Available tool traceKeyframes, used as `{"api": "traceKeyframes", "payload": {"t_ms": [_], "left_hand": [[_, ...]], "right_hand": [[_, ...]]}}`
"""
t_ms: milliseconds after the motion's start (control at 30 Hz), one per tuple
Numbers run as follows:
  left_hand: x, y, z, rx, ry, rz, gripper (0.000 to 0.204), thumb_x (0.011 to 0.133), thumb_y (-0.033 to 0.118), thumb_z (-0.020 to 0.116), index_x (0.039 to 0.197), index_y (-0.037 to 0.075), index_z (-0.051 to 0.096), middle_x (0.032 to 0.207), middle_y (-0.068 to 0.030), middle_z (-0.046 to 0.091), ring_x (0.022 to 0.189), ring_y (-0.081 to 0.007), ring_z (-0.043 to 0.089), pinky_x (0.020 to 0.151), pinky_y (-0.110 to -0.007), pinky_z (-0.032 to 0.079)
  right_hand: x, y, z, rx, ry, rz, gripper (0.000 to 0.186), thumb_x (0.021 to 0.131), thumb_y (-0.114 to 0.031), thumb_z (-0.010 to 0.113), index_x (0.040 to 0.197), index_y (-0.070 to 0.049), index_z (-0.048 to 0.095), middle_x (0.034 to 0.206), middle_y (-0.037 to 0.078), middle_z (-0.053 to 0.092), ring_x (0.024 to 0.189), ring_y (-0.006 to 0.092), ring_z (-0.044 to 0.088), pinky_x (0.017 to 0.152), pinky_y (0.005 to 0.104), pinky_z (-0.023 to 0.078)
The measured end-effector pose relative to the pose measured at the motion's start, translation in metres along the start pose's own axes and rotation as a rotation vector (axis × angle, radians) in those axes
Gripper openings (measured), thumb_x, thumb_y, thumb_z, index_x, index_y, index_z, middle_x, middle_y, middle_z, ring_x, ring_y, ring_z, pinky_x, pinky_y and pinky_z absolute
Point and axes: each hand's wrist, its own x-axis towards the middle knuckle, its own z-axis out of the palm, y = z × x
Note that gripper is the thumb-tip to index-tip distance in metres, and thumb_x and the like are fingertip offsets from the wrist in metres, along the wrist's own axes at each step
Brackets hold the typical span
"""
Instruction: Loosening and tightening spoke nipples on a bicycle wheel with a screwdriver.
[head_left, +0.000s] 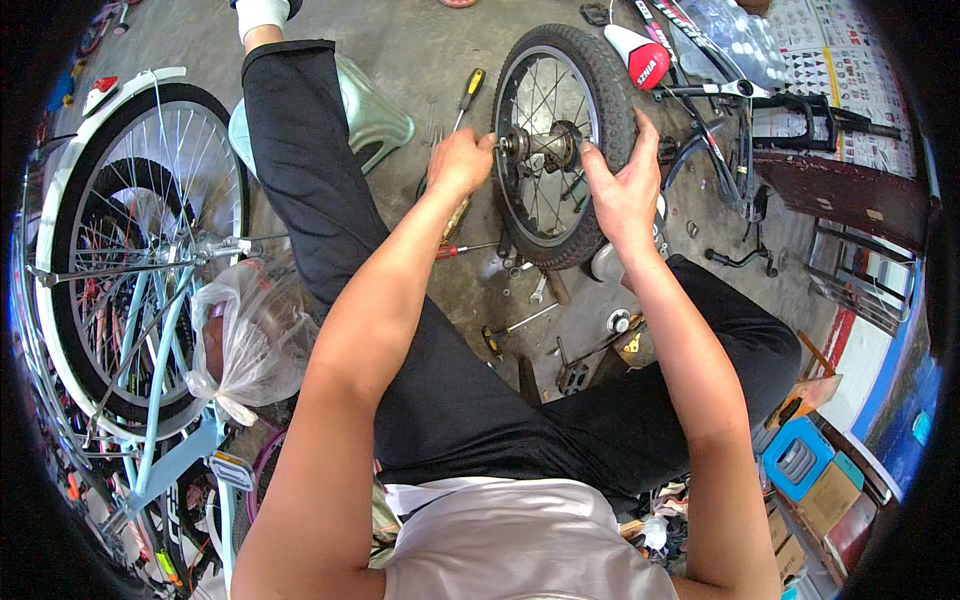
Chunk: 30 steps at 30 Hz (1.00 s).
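Observation:
A small bicycle wheel with a knobbly black tyre stands upright on the floor in front of me. My right hand grips its right side, thumb over the tyre toward the hub and fingers along the tread. At the left end of the axle, my left hand is closed in a pinch; its fingers hide whatever is between them. Just beyond that hand lies a screwdriver with a yellow and black handle. Below the wheel, a wrench and several other tools are scattered on the concrete.
A light blue bicycle with a large white-fendered wheel stands at left, a knotted plastic bag beside it. A pale green stool is beyond my left leg. To the right are a bicycle frame with a red-white saddle, and a blue box.

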Motion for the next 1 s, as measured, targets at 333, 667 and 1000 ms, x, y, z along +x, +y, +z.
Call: {"api": "traceKeyframes", "payload": {"t_ms": [333, 667, 1000], "left_hand": [[-0.001, 0.001, 0.012, -0.42, -0.099, -0.227, 0.046, 0.105, 0.042, 0.054, 0.101, -0.001, 0.07, 0.085, -0.0121, 0.07, 0.072, -0.0267, 0.067, 0.065, -0.043, 0.056], [0.015, -0.019, 0.028, -0.312, -0.024, -0.008, 0.041, 0.106, 0.035, 0.056, 0.108, -0.004, 0.065, 0.089, -0.0136, 0.068, 0.079, -0.0225, 0.064, 0.072, -0.04, 0.054], [0.001, -0.003, 0.02, -0.157, 0.078, -0.034, 0.044, 0.104, 0.035, 0.054, 0.103, -0.006, 0.069, 0.1, -0.0247, 0.073, 0.095, -0.0404, 0.071, 0.085, -0.047, 0.052]], "right_hand": [[-0.003, 0.002, 0.004, -0.014, -0.009, -0.004, 0.073, 0.084, -0.019, 0.077, 0.145, 0.002, 0.044, 0.126, 0.028, 0.065, 0.115, 0.04, 0.067, 0.102, 0.0443, 0.05], [-0.001, 0.009, 0.004, -0.057, 0.004, 0.001, 0.075, 0.085, -0.021, 0.078, 0.146, 0.003, 0.043, 0.129, 0.027, 0.065, 0.119, 0.0387, 0.066, 0.105, 0.0431, 0.049], [-0.003, 0.006, 0.0, -0.042, 0.0, 0.023, 0.077, 0.084, -0.022, 0.079, 0.147, 0.005, 0.042, 0.129, 0.029, 0.065, 0.119, 0.0391, 0.065, 0.106, 0.0435, 0.048]]}}
